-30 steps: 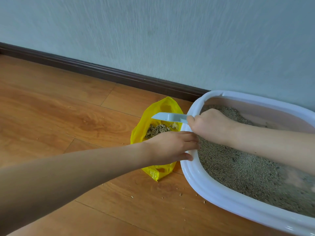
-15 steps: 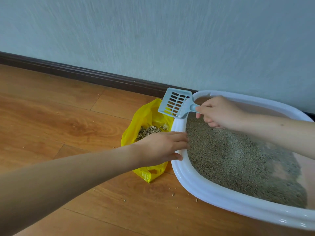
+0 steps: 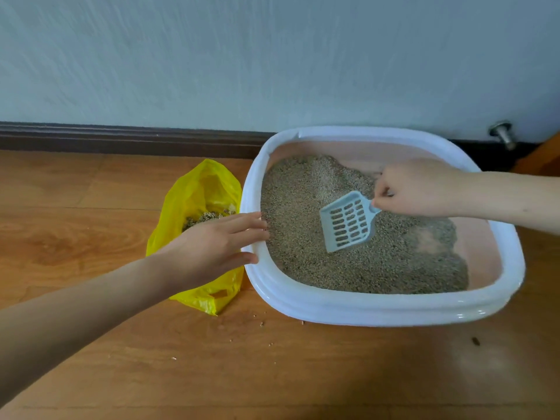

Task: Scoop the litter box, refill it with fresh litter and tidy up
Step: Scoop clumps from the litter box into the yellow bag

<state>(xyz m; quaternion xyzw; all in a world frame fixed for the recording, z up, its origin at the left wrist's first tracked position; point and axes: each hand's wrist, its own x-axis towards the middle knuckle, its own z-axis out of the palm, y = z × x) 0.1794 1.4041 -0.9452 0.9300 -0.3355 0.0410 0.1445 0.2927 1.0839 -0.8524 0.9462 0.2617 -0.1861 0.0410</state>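
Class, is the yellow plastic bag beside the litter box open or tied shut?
Open: the yellow plastic bag's mouth gapes, with scooped litter visible inside.

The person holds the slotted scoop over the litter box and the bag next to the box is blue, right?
Not quite. The head view shows the crinkly plastic bag is yellow, not blue. The rest holds: the right hand holds the pale blue slotted plastic scoop over the white-rimmed litter box, and the bag lies beside the box.

two bare forearms are seen, with no sleeve reaching either wrist. the left hand [image 3: 212,247] and the right hand [image 3: 419,186] are uncovered: no glove, ring, watch or bracelet is worn. the nails are kept short and unpainted.
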